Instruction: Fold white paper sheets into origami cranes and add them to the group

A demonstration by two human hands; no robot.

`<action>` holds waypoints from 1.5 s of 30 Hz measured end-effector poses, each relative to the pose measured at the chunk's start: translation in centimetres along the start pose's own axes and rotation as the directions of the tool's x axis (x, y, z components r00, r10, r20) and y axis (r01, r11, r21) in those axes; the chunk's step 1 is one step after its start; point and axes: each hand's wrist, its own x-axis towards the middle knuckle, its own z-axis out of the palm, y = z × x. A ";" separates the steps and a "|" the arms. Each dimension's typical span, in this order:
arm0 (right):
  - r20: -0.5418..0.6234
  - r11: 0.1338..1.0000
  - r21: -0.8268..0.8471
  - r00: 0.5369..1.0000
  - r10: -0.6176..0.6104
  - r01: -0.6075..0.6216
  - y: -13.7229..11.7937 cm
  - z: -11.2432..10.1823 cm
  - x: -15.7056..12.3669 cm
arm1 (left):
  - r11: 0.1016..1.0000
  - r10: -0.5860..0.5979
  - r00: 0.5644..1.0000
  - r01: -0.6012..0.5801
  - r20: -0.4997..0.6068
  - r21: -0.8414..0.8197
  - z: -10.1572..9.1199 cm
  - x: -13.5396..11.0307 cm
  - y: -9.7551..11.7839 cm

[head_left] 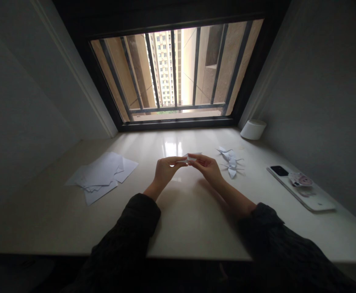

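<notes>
There's your paper point(187, 158), dead centre, small, white and folded, pinched at both ends! Left hand point(165, 167) grips from nine o'clock, right hand point(208, 166) from three, thumbs below, fingers above, fingertips nearly meeting. They hide most of it, so you can't tell its full shape.

It looks next to weightless: crisp along the creases, floppy where it's a single layer, easy to crush or tear. Take it lightly by the thick folded edges, pads flat, and spare those thin points!

Over at nine o'clock, loose sheets point(104, 171) lie fanned, matte and square-cornered. At three, just beside your right hand, folded figures point(232, 163) cluster, all spiky tips and sharp facets; those slim points look fragile. Farther out, towards four, there's the phone point(315, 201), a flat, pale slab with rounded corners. At two, a smooth white cylinder point(253, 129). And beneath it all, the counter point(190, 228), pale, hard and glossy, mirroring the window's glare!
</notes>
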 end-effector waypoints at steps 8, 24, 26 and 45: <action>-0.047 0.994 -0.068 0.995 -0.084 0.081 -0.1 0.0 0.0 | 0.990 -0.077 0.995 0.084 0.064 -0.109 0.2 0.1 0.3; -0.103 0.997 0.052 0.993 -0.055 0.061 -0.6 0.4 -0.1 | 0.925 -0.224 0.972 0.237 0.076 -0.298 0.4 0.4 0.2; -0.116 0.997 0.021 0.991 -0.073 0.076 -0.4 0.3 0.0 | 0.928 -0.227 0.972 0.235 0.064 -0.289 0.4 0.4 0.3; -0.175 0.996 -0.006 0.980 -0.092 0.092 -0.3 0.2 0.0 | 0.912 -0.261 0.964 0.232 -0.042 -0.339 0.5 0.3 0.2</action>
